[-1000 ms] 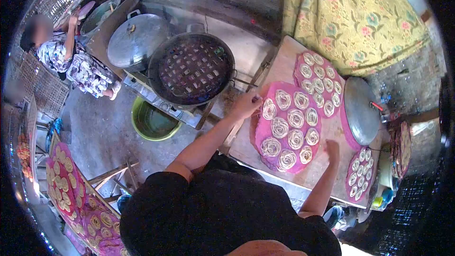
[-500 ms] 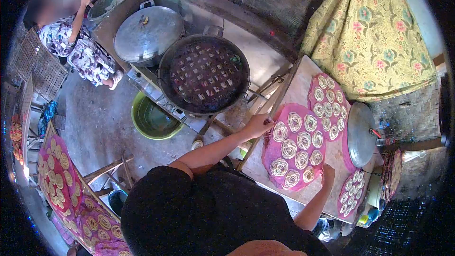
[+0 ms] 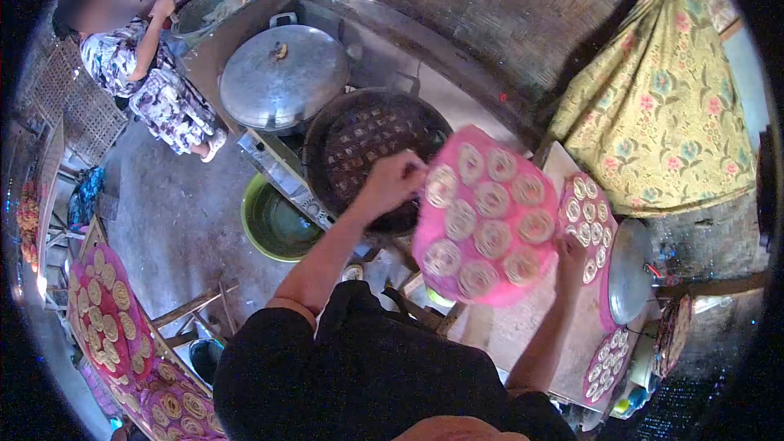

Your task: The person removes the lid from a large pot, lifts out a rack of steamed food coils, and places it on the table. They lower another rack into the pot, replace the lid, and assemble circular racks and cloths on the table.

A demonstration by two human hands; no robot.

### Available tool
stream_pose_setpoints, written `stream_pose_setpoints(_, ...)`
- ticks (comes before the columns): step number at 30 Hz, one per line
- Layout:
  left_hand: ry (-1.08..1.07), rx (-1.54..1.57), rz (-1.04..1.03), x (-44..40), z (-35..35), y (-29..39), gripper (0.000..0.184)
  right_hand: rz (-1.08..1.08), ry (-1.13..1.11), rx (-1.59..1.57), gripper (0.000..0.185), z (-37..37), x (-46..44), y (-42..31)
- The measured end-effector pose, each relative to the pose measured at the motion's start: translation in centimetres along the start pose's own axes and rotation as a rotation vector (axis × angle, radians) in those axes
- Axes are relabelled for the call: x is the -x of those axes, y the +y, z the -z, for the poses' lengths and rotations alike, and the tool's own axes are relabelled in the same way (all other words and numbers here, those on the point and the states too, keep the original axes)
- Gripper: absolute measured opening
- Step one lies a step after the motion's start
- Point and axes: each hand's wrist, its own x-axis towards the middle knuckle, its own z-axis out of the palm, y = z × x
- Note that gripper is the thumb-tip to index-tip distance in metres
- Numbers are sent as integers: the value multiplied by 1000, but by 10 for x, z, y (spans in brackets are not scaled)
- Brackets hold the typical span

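Note:
A round pink net-like sheet (image 3: 513,257) carries several pale coiled noodle-like rounds and is held up off the table. My left hand (image 3: 394,186) pinches its left edge, over the rim of a big dark wok (image 3: 321,159). At its right edge, my right hand (image 3: 569,260) is closed on the border, its fingertips partly hidden. The sheet hangs between both hands, over the table's left end and the wok's right side. Inside the wok lies a dark grid-like rack with pale openings.
Left of the wok stands a large lidded pot (image 3: 284,77); a green basin (image 3: 282,216) sits below. More pink sheets with coils lie on the table (image 3: 523,351) beside a metal lid (image 3: 630,269) and on a rack at lower left. Another person (image 3: 155,82) stands at upper left.
The pink sheet with its coils has been lifted off the table and moved up and left toward the wok. Both hands travelled with it, and the view has shifted slightly.

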Motion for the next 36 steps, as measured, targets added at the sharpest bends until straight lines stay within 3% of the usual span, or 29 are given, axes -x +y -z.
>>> stream_pose_setpoints(2, 100, -280, -13, -9, 39, -40, 18, 28, -20, -115, 21, -67, -29, 13)
stream_pose_setpoints(5, 203, -172, 102, -21, 78, -112, 18, 128, -15, 149, 20, -165, -80, 48)
stream_pose_setpoints(7, 327, -320, 103, -33, 96, -153, 14, 137, -39, 113, 17, -224, -106, 67)
stream_pose_setpoints(11, 425, -243, 95, -53, 109, -214, 12, 44, -45, 210, 18, -288, -125, 46)
stream_pose_setpoints(13, 481, -413, 28, -60, 112, -235, 17, 1, -42, 256, 20, -309, -134, 58)
stream_pose_setpoints(17, 466, -387, 74, -66, 109, -270, 10, -12, -57, 237, 21, -337, -142, 94)
stream_pose_setpoints(19, 482, -272, 201, -62, 109, -289, 10, -42, -65, 191, 21, -335, -138, 100)
stream_pose_setpoints(21, 649, -527, -27, -49, 122, -278, 12, 113, 9, 195, 13, -326, -130, 98)
stream_pose_setpoints(22, 764, -464, 74, -38, 129, -282, 14, 191, 75, 215, 13, -317, -130, 108)
stream_pose_setpoints(23, 877, -400, 176, -24, 138, -287, 15, -18, 176, 189, 16, -316, -134, 140)
stream_pose_setpoints(25, 1039, -115, 306, 19, 150, -313, 23, 103, 431, 350, 18, -315, -132, 249)
stream_pose_setpoints(26, 828, -96, 394, 53, 157, -369, 30, -192, 495, 247, 26, -307, -124, 258)
stream_pose_setpoints(28, 604, -77, 477, 95, 151, -409, 37, -1000, 382, -353, 43, -301, -106, 244)
stream_pose_setpoints(30, 542, 1034, 984, 105, 143, -391, 56, -1393, 268, -703, 62, -304, -95, 240)
stream_pose_setpoints(33, 578, 1061, 1018, 82, 130, -362, 70, -1453, 206, -875, 73, -310, -94, 256)
stream_pose_setpoints(35, 624, 1016, 1009, 66, 133, -348, 76, -1293, 184, -1063, 74, -315, -96, 270)
stream_pose_setpoints(36, 694, 1049, 948, 61, 141, -349, 75, -1203, 233, -1090, 65, -309, -94, 245)
